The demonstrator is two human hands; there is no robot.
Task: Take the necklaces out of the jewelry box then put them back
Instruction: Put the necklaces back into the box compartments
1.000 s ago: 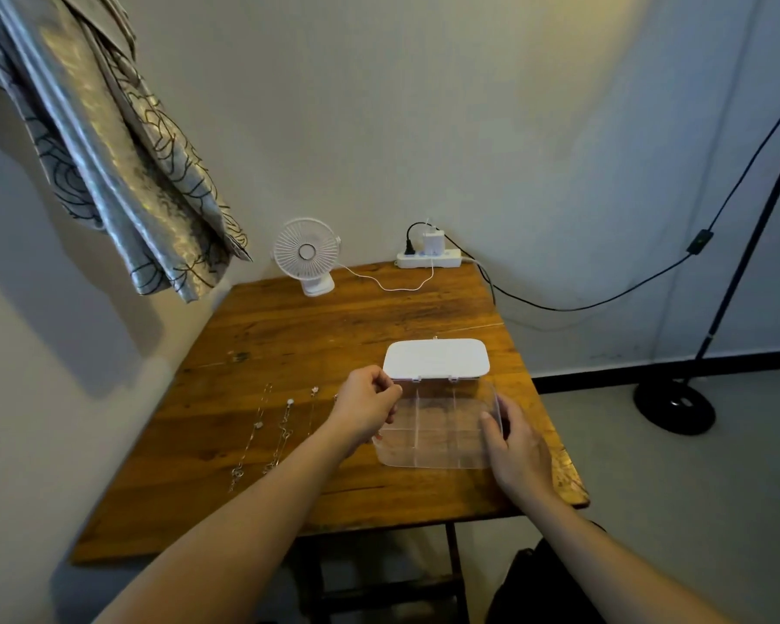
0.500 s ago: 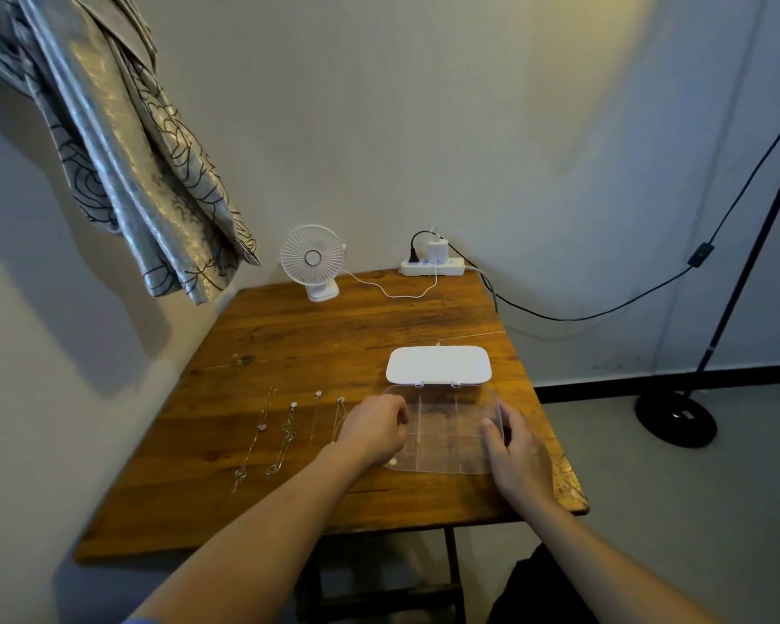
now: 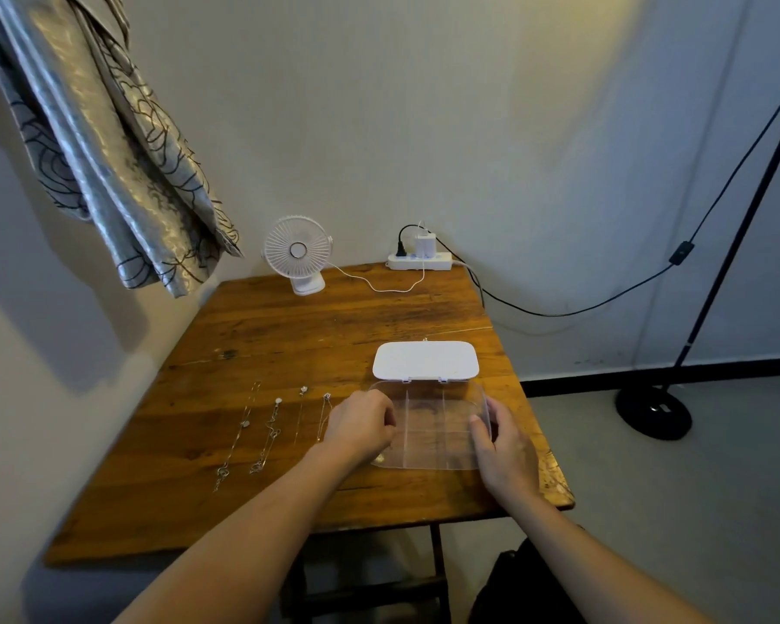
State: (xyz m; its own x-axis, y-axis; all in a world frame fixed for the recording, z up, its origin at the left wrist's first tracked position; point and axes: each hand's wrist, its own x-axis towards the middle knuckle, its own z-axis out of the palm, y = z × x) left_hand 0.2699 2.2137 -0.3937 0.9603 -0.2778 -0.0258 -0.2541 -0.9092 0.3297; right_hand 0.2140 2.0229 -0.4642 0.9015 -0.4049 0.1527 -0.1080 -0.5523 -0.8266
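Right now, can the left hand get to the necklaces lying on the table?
Probably yes. The left hand rests at the left side of the clear jewelry box, and the necklaces lie in a row just left of it on the bare wooden table. Nothing stands between them.

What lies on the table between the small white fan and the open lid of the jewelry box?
Nothing: in the head view, only bare wood of the table separates the fan from the box's white lid.
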